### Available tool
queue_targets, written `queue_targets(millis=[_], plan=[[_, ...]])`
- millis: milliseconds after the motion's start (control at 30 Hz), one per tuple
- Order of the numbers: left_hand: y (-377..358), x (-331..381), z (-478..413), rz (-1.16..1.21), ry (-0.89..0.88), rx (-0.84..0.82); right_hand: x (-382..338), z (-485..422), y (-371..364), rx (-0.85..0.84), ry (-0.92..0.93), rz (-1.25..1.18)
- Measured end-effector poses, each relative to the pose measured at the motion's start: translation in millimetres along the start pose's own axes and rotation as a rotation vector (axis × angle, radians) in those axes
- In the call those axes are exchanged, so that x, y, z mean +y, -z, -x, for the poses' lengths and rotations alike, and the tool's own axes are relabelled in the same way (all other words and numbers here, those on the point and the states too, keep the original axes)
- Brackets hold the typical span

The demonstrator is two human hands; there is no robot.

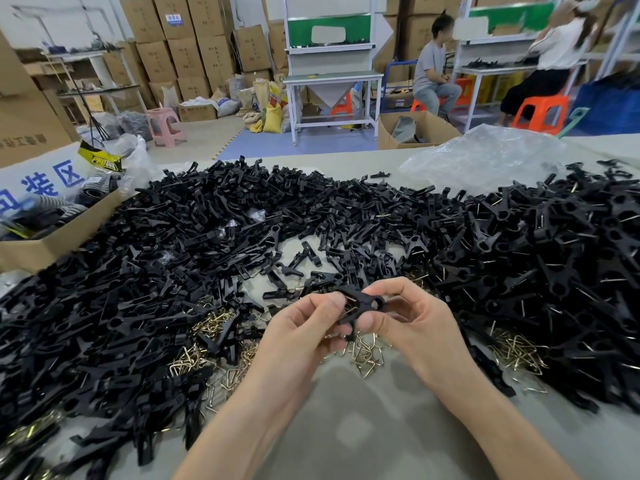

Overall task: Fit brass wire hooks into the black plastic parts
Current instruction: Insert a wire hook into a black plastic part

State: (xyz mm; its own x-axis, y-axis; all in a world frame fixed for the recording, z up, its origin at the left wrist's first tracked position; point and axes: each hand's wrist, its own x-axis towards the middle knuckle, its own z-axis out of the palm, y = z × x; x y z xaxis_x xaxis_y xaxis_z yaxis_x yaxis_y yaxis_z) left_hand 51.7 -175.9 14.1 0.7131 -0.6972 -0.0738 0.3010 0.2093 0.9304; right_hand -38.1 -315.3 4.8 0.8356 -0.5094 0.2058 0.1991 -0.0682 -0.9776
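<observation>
Black plastic part (363,304) sits pinched between both sets of fingers: the left hand (304,329) clamps one end, the right hand (414,317) curls round the other. A brass wire hook (350,302) shows by the left thumb, seemingly half seated; it likely needs pressing home next. Just below the fingers loose hooks (367,356) lie on the tabletop (363,427); beyond and either side, heaps of black parts (173,244) crowd close.

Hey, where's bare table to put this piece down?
Best is the bare table between your forearms, below the loose brass hooks. A small gap opens mid-heap. The black parts crowd both sides.
</observation>
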Motion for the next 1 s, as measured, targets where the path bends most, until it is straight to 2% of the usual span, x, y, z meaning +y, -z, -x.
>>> queue_targets(millis=[167, 300, 433, 633, 1000], plan=[[-0.8, 0.4, 2.9, 0.153, 0.06, -0.224, -3.0, 2.5, -1.0, -0.093, -0.033, -0.121], [-5.3, 0.5, 6.7, 0.15, 0.094, -0.354, -5.0, 5.9, -5.1, -0.183, -0.048, -0.263], [-9.9, 3.6, 10.6, 0.103, 0.095, -0.358, -8.8, 11.9, -11.0, -0.262, -0.073, -0.316], [-12.0, 7.0, 15.3, 0.096, 0.14, -0.332, -11.1, 14.4, -13.9, -0.241, -0.048, -0.19], [-12.8, 8.3, 17.2, 0.065, 0.202, -0.28, -2.8, 12.4, -15.0, -0.283, -0.062, -0.184]])
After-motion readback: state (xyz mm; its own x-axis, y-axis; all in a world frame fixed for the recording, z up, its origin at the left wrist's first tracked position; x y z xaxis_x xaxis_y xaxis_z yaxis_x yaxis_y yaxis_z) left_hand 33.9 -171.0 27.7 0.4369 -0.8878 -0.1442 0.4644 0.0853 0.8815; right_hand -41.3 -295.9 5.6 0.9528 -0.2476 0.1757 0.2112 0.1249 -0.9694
